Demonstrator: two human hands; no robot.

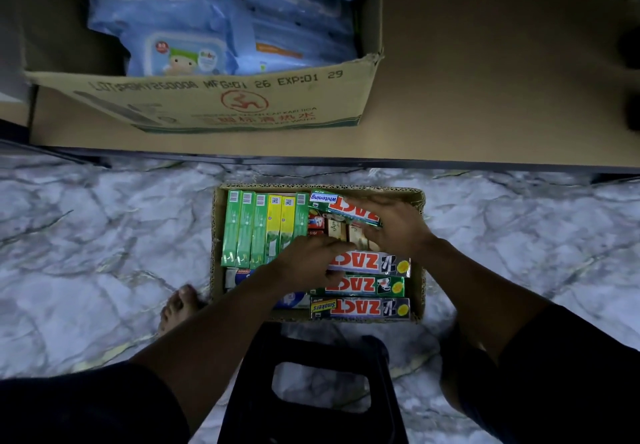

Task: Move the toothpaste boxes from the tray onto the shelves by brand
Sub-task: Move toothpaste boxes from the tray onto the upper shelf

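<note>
Fingers (367,217) of the right hand (394,227) are curled round a green Whitening box (341,206). It is held tilted over the far right corner of the cardboard tray (215,236). The left hand (308,262) is laid over the left end of a grey ZACT box (372,263), with the thumb tucked under that end, so the box is pinched. This box lies flat in the tray.

2 more flat boxes are seen on the near side of it: a green ZACT box (363,286) and a Smokers box (363,308). All 3 are packed side by side.

On the left side of the tray, a row of tall boxes is stood on edge. 4 green boxes (244,232) and 2 yellow boxes (280,225) are counted there. Some small brown boxes (346,232) are seen between the 2 hands. A white and blue box (239,275) is partly hidden under the left arm.

The tray is set on the marbled floor (86,236), just in front of the brown shelf (485,97). A big carton (207,104) is kept on the shelf, and blue wipes packs (180,28) are packed in it. A black stool (311,350) is placed near the tray, and a bare foot (180,305) is seen by the tray's near left corner.
</note>
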